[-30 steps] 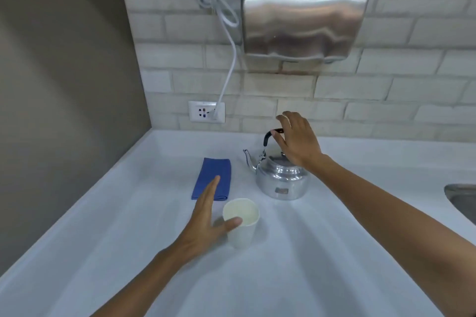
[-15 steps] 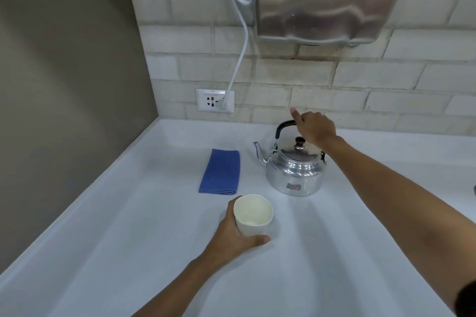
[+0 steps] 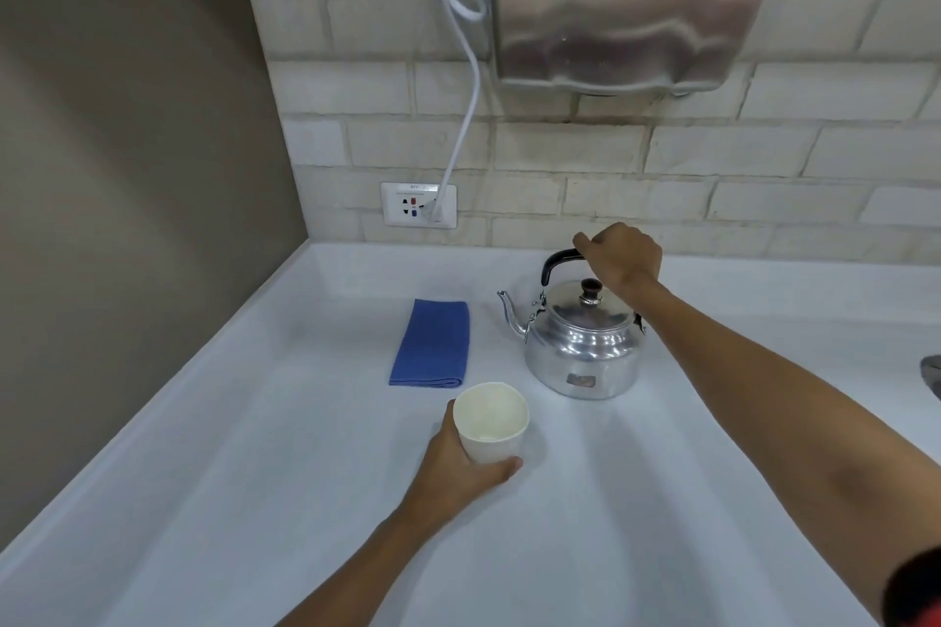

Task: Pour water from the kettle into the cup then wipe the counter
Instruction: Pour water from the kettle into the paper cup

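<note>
A shiny metal kettle [image 3: 580,346] with a black handle stands on the white counter [image 3: 254,499], spout pointing left. My right hand [image 3: 621,257] is closed around the top of its upright handle. In front of it, a white paper cup [image 3: 491,420] rests on the counter, and my left hand [image 3: 461,466] wraps around its near left side. A folded blue cloth [image 3: 432,344] lies flat to the left of the kettle, behind the cup.
A steel hand dryer [image 3: 631,0] hangs on the brick wall above the kettle, its white cord running to a wall socket [image 3: 418,205]. A brown side wall [image 3: 127,168] bounds the counter on the left. A sink edge [image 3: 932,372] shows at far right.
My left hand went from open beside the cup to closed around it. My right hand closed on the kettle's handle, which now stands upright. The view tilted down slightly.
</note>
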A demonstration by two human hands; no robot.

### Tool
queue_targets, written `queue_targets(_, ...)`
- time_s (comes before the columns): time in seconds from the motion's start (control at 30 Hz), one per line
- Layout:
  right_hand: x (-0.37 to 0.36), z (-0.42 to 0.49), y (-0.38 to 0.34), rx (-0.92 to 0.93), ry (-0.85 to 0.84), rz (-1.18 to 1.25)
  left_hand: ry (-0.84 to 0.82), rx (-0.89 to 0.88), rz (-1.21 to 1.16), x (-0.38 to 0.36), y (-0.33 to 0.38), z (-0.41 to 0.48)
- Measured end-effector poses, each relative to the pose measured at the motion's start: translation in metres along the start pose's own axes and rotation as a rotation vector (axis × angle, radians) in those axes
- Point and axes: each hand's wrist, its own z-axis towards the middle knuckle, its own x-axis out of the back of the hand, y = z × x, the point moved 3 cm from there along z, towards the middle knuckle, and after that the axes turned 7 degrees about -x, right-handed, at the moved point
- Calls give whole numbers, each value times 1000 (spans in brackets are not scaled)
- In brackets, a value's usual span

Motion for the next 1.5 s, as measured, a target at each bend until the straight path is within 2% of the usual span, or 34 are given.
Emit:
queue_targets(0.27, 50, -22, -9, 106, 55, 25, 18, -26, -3, 1, 2, -1)
queue_targets(0.57, 94, -64, -31, 343, 90, -169, 31, -33, -7, 0, 1, 0)
queue_targets(1.13, 92, -114, -65, 577, 111, -423, 12, -41, -10, 1, 4, -2)
queue_targets(1.5, 91, -119, -78, 653, 113, -461, 5, -43, -45, 0, 7, -4)
